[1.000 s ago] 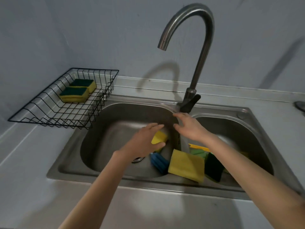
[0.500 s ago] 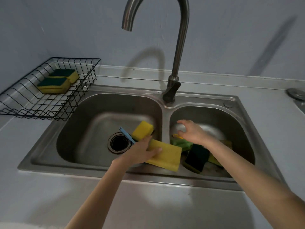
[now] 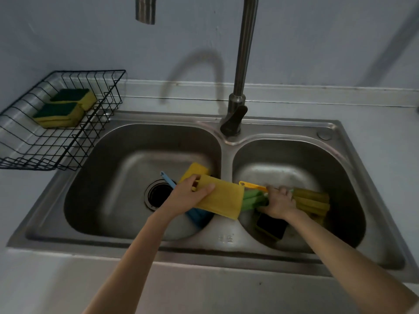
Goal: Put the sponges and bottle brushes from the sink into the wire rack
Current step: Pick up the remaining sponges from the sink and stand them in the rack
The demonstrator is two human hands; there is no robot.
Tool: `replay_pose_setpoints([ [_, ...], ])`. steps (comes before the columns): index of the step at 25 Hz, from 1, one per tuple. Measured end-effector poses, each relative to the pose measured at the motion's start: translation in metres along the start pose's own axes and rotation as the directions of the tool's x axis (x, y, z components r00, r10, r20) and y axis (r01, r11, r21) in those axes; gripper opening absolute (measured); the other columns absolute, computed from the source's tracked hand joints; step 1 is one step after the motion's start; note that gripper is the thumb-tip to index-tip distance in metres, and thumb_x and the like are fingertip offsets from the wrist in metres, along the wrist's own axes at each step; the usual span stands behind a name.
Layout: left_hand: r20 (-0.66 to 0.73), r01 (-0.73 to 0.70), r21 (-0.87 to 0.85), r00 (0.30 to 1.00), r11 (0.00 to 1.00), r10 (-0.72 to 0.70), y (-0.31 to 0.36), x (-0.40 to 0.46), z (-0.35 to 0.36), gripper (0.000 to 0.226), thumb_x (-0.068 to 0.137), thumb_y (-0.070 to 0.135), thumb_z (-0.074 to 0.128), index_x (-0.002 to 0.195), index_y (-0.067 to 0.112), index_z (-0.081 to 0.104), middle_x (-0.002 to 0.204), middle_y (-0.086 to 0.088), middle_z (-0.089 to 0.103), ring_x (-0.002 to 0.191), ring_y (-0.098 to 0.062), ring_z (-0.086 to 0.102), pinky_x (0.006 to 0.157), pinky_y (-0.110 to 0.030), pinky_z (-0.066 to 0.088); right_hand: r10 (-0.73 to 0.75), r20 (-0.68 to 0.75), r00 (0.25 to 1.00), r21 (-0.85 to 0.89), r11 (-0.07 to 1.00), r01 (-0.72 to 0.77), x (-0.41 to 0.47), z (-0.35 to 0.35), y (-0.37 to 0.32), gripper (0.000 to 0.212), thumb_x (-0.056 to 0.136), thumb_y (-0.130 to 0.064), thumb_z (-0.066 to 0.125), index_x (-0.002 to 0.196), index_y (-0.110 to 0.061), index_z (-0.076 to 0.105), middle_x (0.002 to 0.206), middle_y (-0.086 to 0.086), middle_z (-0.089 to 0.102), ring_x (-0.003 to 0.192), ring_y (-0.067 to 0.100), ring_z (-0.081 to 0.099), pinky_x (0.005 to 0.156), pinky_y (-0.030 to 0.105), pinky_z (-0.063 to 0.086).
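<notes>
Wire rack (image 3: 68, 141) left of sink (image 3: 226, 243), two sponges (image 3: 65, 107) inside.

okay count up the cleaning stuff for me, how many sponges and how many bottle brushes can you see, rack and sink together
Sponges: 5 – two in the wire rack (), two gripped by the left hand (), one dark-topped in the right basin.
Bottle brushes: 3 – blue, green, yellow; the right hand grips the last two.
Total: 8

The sink (image 3: 226, 240) and tap (image 3: 243, 53) are brushed, dully shining steel, the rack (image 3: 68, 141) thin black wire, the sponges (image 3: 223, 200) matt, porous foam.
</notes>
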State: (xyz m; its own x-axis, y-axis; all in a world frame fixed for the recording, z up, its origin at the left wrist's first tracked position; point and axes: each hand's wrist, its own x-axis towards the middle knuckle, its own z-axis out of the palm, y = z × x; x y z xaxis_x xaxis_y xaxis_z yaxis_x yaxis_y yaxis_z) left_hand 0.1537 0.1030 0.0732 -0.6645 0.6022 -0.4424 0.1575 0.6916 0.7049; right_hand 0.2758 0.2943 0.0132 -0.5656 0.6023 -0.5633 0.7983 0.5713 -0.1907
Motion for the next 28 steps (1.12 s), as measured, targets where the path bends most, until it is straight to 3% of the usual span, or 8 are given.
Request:
replay_pose_setpoints([
  [3,-0.034,0.016,-0.046,0.999,0.999,-0.018,-0.001,0.002,0.006,0.057,0.089,0.044,0.045,0.136,0.015,0.032,0.141,-0.009,0.039,0.124,-0.025,0.042,0.077,-0.023,0.044,0.028,-0.089,0.996,-0.052,0.998,-0.033,0.001,0.016,0.001,0.081,0.082,-0.040,0.061,0.145,-0.015,0.015,0.149,0.023,0.013,0.138,0.041,0.017,0.112,0.045,0.026],
  [6,-0.027,0.046,-0.102,0.998,0.994,-0.049,-0.002,0.001,0.009,0.057,0.090,0.044,0.043,0.137,0.016,0.029,0.143,-0.009,0.036,0.124,-0.025,0.042,0.061,-0.019,0.048,0.047,-0.195,0.980,-0.116,0.991,-0.071,-0.002,0.025,0.000,0.077,0.081,-0.044,0.061,0.139,-0.011,0.022,0.142,0.021,0.021,0.130,0.036,0.028,0.106,0.040,0.033],
  [14,-0.028,0.040,-0.035,0.999,0.999,-0.041,-0.007,-0.002,0.012,0.060,0.090,0.047,0.040,0.139,0.014,0.027,0.145,-0.010,0.036,0.129,-0.027,0.038,0.100,-0.036,0.037,0.034,-0.317,0.948,-0.154,0.984,-0.087,-0.012,0.033,0.003,0.071,0.081,-0.047,0.059,0.132,-0.008,0.028,0.134,0.016,0.029,0.125,0.031,0.034,0.099,0.036,0.042],
  [23,-0.015,0.025,-0.051,1.000,0.998,-0.026,-0.009,-0.006,0.013,0.059,0.090,0.046,0.039,0.138,0.013,0.028,0.142,-0.010,0.038,0.127,-0.026,0.039,0.100,-0.035,0.036,-0.032,-0.187,0.982,-0.365,0.930,-0.039,-0.014,0.033,0.009,0.076,0.084,-0.057,0.046,0.141,-0.010,0.026,0.147,0.010,0.026,0.137,0.033,0.022,0.111,0.038,0.027],
  [28,-0.010,0.033,-0.033,0.999,0.999,-0.033,-0.009,-0.007,0.013,0.061,0.090,0.047,0.039,0.139,0.013,0.026,0.144,-0.010,0.035,0.129,-0.027,0.037,0.103,-0.038,0.036,0.176,0.004,0.984,-0.220,0.960,-0.171,-0.014,0.038,0.005,0.085,0.084,-0.054,0.050,0.147,-0.021,0.004,0.149,0.019,0.005,0.131,0.047,0.022,0.105,0.048,0.034],
])
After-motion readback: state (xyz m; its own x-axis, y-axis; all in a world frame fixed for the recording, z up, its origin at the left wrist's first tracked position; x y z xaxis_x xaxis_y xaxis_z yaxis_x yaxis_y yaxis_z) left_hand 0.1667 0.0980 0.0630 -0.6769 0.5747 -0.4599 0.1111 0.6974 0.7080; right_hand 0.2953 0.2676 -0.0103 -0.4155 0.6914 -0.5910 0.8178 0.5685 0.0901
